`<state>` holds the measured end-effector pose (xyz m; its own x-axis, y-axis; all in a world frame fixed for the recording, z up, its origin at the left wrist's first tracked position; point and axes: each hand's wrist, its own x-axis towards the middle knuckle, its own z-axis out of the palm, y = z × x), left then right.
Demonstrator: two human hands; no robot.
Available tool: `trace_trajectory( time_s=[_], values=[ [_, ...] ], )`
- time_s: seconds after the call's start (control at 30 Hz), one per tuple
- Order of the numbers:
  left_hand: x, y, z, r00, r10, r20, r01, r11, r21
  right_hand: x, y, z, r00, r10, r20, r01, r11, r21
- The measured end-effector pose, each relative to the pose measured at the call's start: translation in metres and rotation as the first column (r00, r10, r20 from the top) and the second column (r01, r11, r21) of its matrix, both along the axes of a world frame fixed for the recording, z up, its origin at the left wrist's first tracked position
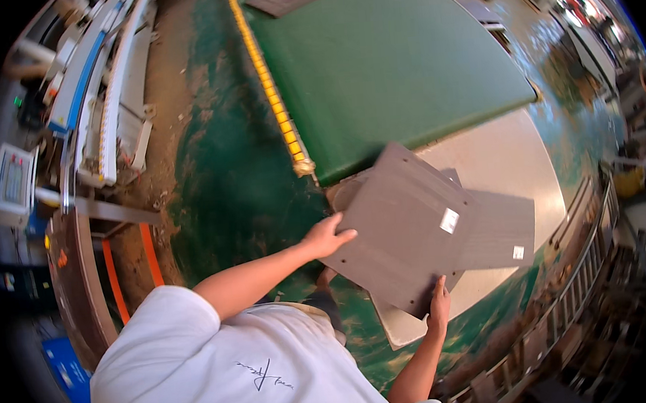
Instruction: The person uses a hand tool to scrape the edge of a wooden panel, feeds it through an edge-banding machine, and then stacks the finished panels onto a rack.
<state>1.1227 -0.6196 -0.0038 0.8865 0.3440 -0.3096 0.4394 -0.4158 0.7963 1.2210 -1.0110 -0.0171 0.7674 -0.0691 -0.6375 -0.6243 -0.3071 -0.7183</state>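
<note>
Left hand (pixel 327 236), right hand (pixel 439 303), both gripping brown panel (pixel 398 226)

The top panel (pixel 400 226), gripped at its edges by the left hand (pixel 327 237) and right hand (pixel 439 306), looks like a thin board with a matt grey-brown face showing fine, wood-like grain — smooth, with a small white paper sticker (pixel 449 220) near one edge. The second panel (pixel 501 230) under it has the same dull finish and its own paper label. Both lie at the near end of a pale metal counter (pixel 507 159), smooth and softly shiny. Beyond it the green belt (pixel 388 55) looks like matt rubber or felted cloth, edged by a strip of yellow plastic links (pixel 270 93). The floor (pixel 223 171) is green paint — glossy, worn and scuffed to brown.
</note>
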Motion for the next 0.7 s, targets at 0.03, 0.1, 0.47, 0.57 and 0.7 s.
trace_trajectory(
  time_s=[0.03, 0.1, 0.47, 0.57, 0.7],
  values=[
    [-0.003, -0.01, 0.003, 0.997, 0.065, 0.033, -0.063, 0.996, -0.06, -0.001, 0.004, 0.003, 1.0, 0.002, -0.017, -0.002, 1.0, -0.022],
    [-0.014, -0.016, -0.01, 0.974, 0.229, 0.001, -0.226, 0.964, -0.14, -0.002, 0.02, 0.014, 0.997, 0.06, -0.047, -0.062, 0.997, -0.053],
    [-0.281, 0.092, 0.048, 0.894, 0.406, 0.188, -0.362, 0.904, -0.228, -0.183, 0.169, 0.021, 0.972, 0.188, 0.144, -0.202, 0.976, 0.085],
    [-0.368, 0.101, 0.037, 0.787, 0.55, 0.277, -0.478, 0.829, -0.289, -0.232, 0.228, 0.076, 0.937, 0.346, -0.046, -0.348, 0.936, -0.047],
    [-0.394, 0.111, 0.078, 0.758, 0.605, 0.244, -0.43, 0.744, -0.511, -0.255, 0.217, 0.058, 0.867, 0.45, 0.212, -0.456, 0.89, -0.024]
  ],
)
